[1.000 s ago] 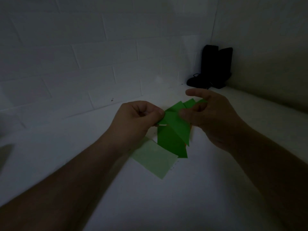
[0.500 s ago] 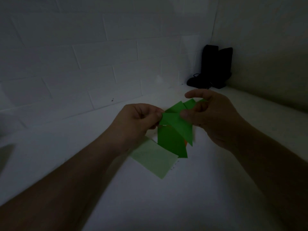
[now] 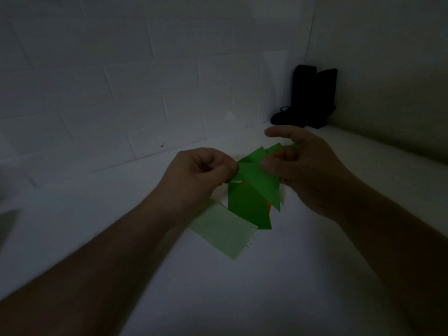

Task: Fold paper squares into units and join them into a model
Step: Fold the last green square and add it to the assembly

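Both forearms reach in from the near edge over the white table (image 3: 242, 299), where a pale green sheet (image 3: 225, 232) lies partly under the left wrist. The left hand (image 3: 194, 177) and right hand (image 3: 308, 170) each pinch the folded green paper unit (image 3: 257, 183) above a darker green sheet (image 3: 247, 209) (a sliver of orange shows beneath). A black object (image 3: 312, 98) stands in the far corner

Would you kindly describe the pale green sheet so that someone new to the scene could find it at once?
Start at the white tabletop and find the two hands near its middle. Just below the left hand lies the pale green sheet, flat on the table. Unlike the dark green folded paper above it, it is lighter, unfolded and not held.
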`<state>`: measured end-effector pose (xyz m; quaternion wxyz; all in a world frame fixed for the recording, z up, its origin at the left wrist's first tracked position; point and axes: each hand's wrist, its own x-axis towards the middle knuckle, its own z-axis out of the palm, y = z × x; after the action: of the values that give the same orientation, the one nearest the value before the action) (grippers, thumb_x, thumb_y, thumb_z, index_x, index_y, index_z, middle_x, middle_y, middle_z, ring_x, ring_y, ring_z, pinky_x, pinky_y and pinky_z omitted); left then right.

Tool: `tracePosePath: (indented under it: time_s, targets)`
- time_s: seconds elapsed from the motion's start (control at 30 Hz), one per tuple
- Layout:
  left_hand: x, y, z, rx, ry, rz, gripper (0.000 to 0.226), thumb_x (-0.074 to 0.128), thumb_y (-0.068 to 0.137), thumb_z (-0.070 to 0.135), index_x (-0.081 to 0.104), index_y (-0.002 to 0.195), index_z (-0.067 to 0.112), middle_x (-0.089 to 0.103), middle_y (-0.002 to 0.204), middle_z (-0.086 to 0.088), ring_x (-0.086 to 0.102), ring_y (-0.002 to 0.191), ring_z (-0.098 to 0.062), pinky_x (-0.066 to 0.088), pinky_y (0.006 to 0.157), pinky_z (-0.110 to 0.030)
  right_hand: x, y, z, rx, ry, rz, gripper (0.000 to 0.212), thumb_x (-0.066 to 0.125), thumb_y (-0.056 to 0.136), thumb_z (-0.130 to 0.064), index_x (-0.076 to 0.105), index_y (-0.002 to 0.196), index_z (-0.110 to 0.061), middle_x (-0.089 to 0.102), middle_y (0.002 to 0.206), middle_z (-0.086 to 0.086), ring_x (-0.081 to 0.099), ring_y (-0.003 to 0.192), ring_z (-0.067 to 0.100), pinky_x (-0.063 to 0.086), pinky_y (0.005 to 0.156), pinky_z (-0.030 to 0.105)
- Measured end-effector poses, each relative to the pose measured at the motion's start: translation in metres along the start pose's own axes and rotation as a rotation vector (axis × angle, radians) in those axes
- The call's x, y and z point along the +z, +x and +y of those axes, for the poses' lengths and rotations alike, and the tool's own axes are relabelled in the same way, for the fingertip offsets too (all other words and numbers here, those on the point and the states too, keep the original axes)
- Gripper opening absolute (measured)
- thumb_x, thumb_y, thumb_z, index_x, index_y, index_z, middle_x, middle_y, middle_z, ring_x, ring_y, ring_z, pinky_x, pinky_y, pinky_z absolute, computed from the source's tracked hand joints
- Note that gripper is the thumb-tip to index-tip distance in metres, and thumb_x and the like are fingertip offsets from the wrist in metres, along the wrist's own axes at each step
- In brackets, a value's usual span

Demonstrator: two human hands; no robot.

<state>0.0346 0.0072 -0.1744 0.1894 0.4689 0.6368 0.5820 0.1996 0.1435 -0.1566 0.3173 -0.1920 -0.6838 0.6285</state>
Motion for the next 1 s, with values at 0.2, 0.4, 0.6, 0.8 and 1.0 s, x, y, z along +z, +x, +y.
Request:
tracePosePath:
  time_s: [0.2, 0.4, 0.6, 0.8, 1.0]
  targets:
    - [0.003, -0.004, 0.001, 0.009, -0.035, -0.072, 0.010, 0.072, 0.092, 0.005, 0.078, 0.088, 0.010, 0.078, 0.084, -0.008, 0.073, 0.078, -0.017, 0.059, 0.078, -0.027, 0.009, -0.002, 0.001, -0.024, -0.104, -0.069, 0.053, 0.069, 0.082, 0.011, 0.064, 0.123, -0.021, 0.074, 0.080, 0.004, 0.068, 0.076, 0.018, 0.056, 0.072, 0.027]
    - [0.009, -0.006, 0.001, 0.013, -0.002, -0.113, 0.008, 0.072, 0.092, 0.007, 0.079, 0.089, 0.010, 0.078, 0.084, -0.008, 0.074, 0.079, -0.021, 0.059, 0.074, -0.030, 0.014, -0.005, 0.007, -0.065, -0.292, -0.081, 0.051, 0.072, 0.082, 0.008, 0.067, 0.120, -0.026, 0.075, 0.083, 0.013, 0.066, 0.072, 0.030, 0.057, 0.070, 0.037]
    - [0.006, -0.004, 0.003, 0.044, 0.019, -0.079, 0.015, 0.071, 0.091, 0.003, 0.078, 0.083, 0.014, 0.076, 0.079, -0.005, 0.071, 0.075, -0.016, 0.057, 0.072, -0.026, 0.008, -0.001, 0.008, -0.029, -0.155, -0.055, 0.052, 0.067, 0.082, 0.012, 0.068, 0.120, -0.024, 0.068, 0.081, 0.022, 0.060, 0.073, 0.021, 0.055, 0.072, 0.030]
    - [0.003, -0.004, 0.003, 0.010, -0.016, -0.043, 0.015, 0.068, 0.093, 0.003, 0.077, 0.082, 0.010, 0.074, 0.074, -0.002, 0.068, 0.071, -0.012, 0.057, 0.071, -0.025, 0.006, -0.001, 0.004, 0.021, -0.133, -0.099, 0.050, 0.072, 0.081, 0.003, 0.066, 0.118, -0.030, 0.055, 0.087, 0.041, 0.057, 0.076, 0.027, 0.060, 0.073, 0.035]
    - [-0.007, 0.002, 0.001, 0.008, -0.041, -0.040, 0.017, 0.070, 0.091, 0.004, 0.077, 0.077, 0.010, 0.072, 0.073, -0.013, 0.065, 0.069, -0.018, 0.055, 0.072, -0.030, 0.002, -0.001, -0.001, 0.055, -0.162, -0.072, 0.052, 0.065, 0.086, 0.009, 0.061, 0.126, -0.022, 0.056, 0.099, 0.044, 0.065, 0.078, 0.031, 0.062, 0.076, 0.037]
